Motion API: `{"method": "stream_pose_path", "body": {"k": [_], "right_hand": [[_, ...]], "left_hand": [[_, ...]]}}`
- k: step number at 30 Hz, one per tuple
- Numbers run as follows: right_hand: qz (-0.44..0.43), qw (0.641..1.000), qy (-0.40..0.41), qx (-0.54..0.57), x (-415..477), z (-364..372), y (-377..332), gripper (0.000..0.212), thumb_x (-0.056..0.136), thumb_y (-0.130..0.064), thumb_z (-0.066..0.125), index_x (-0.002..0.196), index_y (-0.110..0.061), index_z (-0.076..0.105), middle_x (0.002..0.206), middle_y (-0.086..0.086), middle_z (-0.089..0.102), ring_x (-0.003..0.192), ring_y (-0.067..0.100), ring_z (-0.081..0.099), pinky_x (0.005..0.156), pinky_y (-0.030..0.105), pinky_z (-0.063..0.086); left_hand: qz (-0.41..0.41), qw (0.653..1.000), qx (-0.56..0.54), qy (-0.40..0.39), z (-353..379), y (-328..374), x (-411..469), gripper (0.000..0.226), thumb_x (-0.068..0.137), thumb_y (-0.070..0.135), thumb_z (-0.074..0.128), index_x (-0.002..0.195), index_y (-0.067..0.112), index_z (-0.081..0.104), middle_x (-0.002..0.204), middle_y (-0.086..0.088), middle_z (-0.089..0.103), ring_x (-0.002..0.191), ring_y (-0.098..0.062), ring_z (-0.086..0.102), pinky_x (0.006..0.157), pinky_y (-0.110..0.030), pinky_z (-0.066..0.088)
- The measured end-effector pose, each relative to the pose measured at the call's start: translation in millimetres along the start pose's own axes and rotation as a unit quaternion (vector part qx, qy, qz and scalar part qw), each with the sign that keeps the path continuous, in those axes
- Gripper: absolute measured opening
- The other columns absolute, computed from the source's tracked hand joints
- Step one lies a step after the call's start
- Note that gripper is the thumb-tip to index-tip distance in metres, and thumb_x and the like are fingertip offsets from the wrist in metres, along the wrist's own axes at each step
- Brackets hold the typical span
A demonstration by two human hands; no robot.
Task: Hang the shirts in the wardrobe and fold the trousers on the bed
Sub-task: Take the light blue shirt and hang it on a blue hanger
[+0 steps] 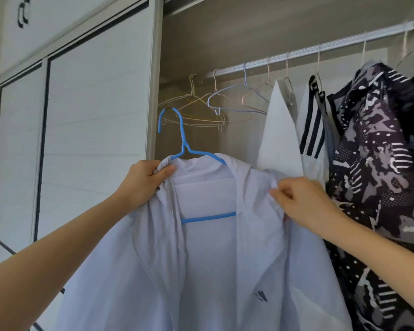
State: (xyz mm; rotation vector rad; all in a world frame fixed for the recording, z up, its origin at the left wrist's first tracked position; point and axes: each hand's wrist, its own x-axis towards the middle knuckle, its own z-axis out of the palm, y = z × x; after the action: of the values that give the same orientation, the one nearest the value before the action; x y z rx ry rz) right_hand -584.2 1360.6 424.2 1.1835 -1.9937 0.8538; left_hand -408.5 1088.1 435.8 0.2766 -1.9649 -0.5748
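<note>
A pale lilac-white hooded shirt (208,271) is draped on a blue hanger (183,142) held up in front of the open wardrobe. My left hand (144,182) grips the shirt's left shoulder together with the hanger's arm. My right hand (304,201) pinches the fabric at the right shoulder. The hanger's hook points up and left, below the rail (320,50) and apart from it. The hanger's lower bar shows through the open front.
Several empty wire hangers (215,103) hang on the rail's left part. A white garment (280,134), a striped one (313,130) and a dark patterned jacket (373,168) hang to the right. A white sliding door (98,115) stands on the left.
</note>
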Motion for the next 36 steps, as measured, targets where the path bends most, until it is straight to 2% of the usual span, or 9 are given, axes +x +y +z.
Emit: {"method": "stream_pose_path", "body": {"k": [3, 5, 10, 12, 15, 18, 27, 32, 36], "right_hand": [[-0.051, 0.985, 0.155, 0.052, 24, -14, -7, 0.044, 0.097, -0.025, 0.052, 0.055, -0.019, 0.038, 0.047, -0.003, 0.038, 0.048, 0.009, 0.037, 0.054, 0.033, 0.032], [-0.052, 0.985, 0.15, 0.067, 41, -18, -11, 0.037, 0.099, -0.025, 0.048, 0.064, -0.011, 0.045, 0.053, -0.001, 0.042, 0.052, 0.01, 0.037, 0.055, 0.028, 0.033], [-0.017, 0.962, -0.226, 0.153, 49, -12, -22, 0.049, 0.101, -0.045, 0.036, 0.102, -0.006, 0.065, 0.102, 0.004, 0.07, 0.094, 0.008, 0.062, 0.096, 0.028, 0.043], [0.002, 0.946, -0.268, 0.181, 47, -17, -21, 0.052, 0.102, -0.048, 0.031, 0.112, -0.012, 0.067, 0.108, -0.005, 0.071, 0.102, 0.002, 0.063, 0.096, 0.021, 0.042], [-0.018, 0.953, -0.233, 0.193, 48, -26, -10, 0.032, 0.101, -0.041, 0.04, 0.112, -0.029, 0.068, 0.107, -0.015, 0.069, 0.101, -0.004, 0.061, 0.091, 0.015, 0.043], [-0.048, 0.966, -0.199, 0.159, 52, -30, -8, 0.022, 0.095, -0.038, 0.056, 0.094, -0.022, 0.071, 0.092, 0.002, 0.071, 0.078, 0.012, 0.06, 0.079, 0.03, 0.043], [-0.017, 0.986, -0.097, 0.138, 52, -66, -15, 0.04, 0.094, -0.023, 0.061, 0.062, -0.005, 0.046, 0.05, -0.009, 0.022, 0.045, 0.006, 0.02, 0.043, 0.018, 0.016], [0.046, 0.986, -0.072, 0.142, 46, -102, 1, 0.048, 0.092, -0.031, 0.064, 0.06, -0.006, 0.039, 0.057, -0.002, 0.023, 0.054, 0.012, 0.024, 0.048, 0.019, 0.018], [0.124, 0.973, -0.121, 0.154, 43, -127, 9, 0.042, 0.091, -0.036, 0.064, 0.082, 0.005, 0.067, 0.073, 0.014, 0.06, 0.071, 0.016, 0.052, 0.069, 0.026, 0.039]], "left_hand": [[0.034, 0.999, 0.02, -0.034, 2, 3, -4, 0.049, 0.096, 0.032, 0.059, 0.057, 0.013, 0.036, 0.045, 0.012, 0.039, 0.046, -0.005, 0.037, 0.05, -0.016, 0.033], [0.059, 0.996, 0.021, -0.07, 6, 8, -7, 0.049, 0.095, 0.031, 0.061, 0.058, 0.014, 0.034, 0.045, 0.012, 0.036, 0.047, -0.005, 0.035, 0.049, -0.016, 0.031], [0.072, 0.994, -0.036, -0.069, 12, 14, -6, 0.046, 0.095, 0.028, 0.061, 0.059, 0.014, 0.036, 0.05, 0.01, 0.034, 0.049, -0.005, 0.032, 0.05, -0.018, 0.028], [0.064, 0.996, -0.03, -0.05, 9, 12, -4, 0.046, 0.095, 0.03, 0.06, 0.059, 0.014, 0.037, 0.048, 0.01, 0.036, 0.048, -0.005, 0.033, 0.049, -0.016, 0.029], [0.055, 0.998, -0.021, -0.022, 3, 10, 3, 0.048, 0.095, 0.033, 0.06, 0.057, 0.015, 0.036, 0.046, 0.009, 0.037, 0.049, -0.006, 0.033, 0.05, -0.018, 0.029], [0.056, 0.998, -0.025, -0.014, 1, 13, 12, 0.049, 0.094, 0.034, 0.06, 0.053, 0.02, 0.038, 0.045, 0.01, 0.037, 0.049, -0.006, 0.033, 0.05, -0.018, 0.03], [0.031, 0.997, -0.02, -0.067, 16, 31, 39, 0.047, 0.093, 0.049, 0.054, 0.065, 0.012, 0.059, 0.06, 0.002, 0.061, 0.061, -0.013, 0.055, 0.064, -0.029, 0.043], [0.021, 0.996, 0.049, -0.067, 22, 28, 50, 0.046, 0.096, 0.044, 0.053, 0.06, 0.015, 0.045, 0.056, 0.006, 0.048, 0.058, -0.013, 0.043, 0.058, -0.024, 0.036], [0.033, 0.995, 0.096, -0.023, 43, 36, 60, 0.041, 0.099, 0.044, 0.046, 0.065, 0.021, 0.043, 0.064, 0.005, 0.052, 0.063, -0.014, 0.047, 0.061, -0.029, 0.037]]}}
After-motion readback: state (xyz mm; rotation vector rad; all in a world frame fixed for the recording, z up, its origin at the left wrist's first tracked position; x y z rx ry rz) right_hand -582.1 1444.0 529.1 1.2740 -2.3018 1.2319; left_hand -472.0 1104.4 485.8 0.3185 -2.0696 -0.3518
